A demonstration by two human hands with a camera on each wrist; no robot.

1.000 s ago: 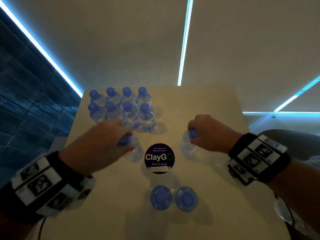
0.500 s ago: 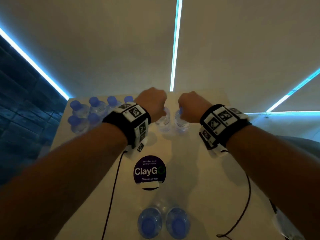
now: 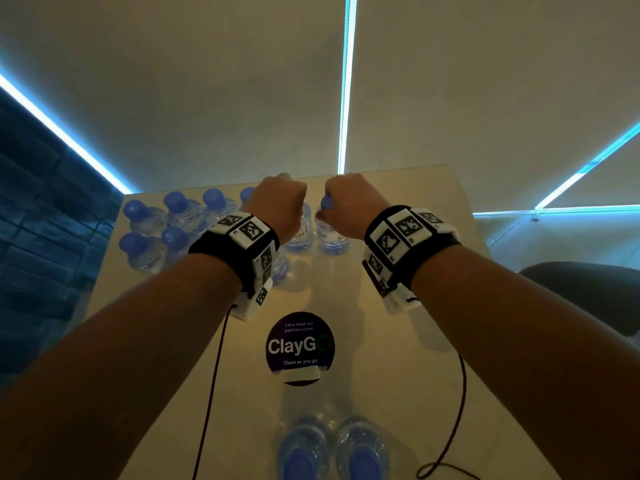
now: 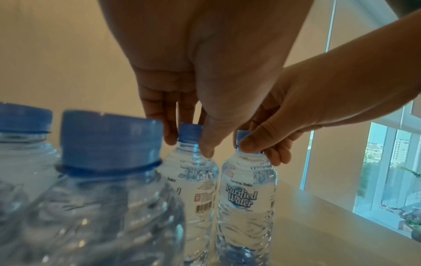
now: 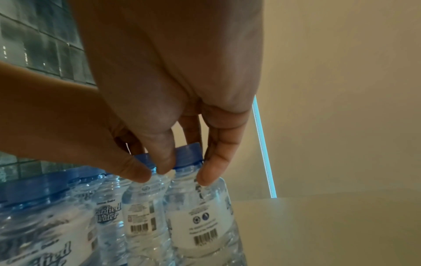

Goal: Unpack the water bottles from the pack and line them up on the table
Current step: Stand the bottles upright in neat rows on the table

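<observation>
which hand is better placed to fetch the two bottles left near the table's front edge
Neither clearly: left hand and right hand both grip caps at the far end; the two clear blue-capped plastic bottles stand centred between the arms.

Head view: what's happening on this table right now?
A person is lining up water bottles on the table. The left hand pinches the cap of one bottle and the right hand pinches the cap of another. Both bottles stand upright, side by side, at the far end next to the group of bottles already standing on the left. Two more bottles stand at the near edge, past a round ClayGo sticker.
</observation>
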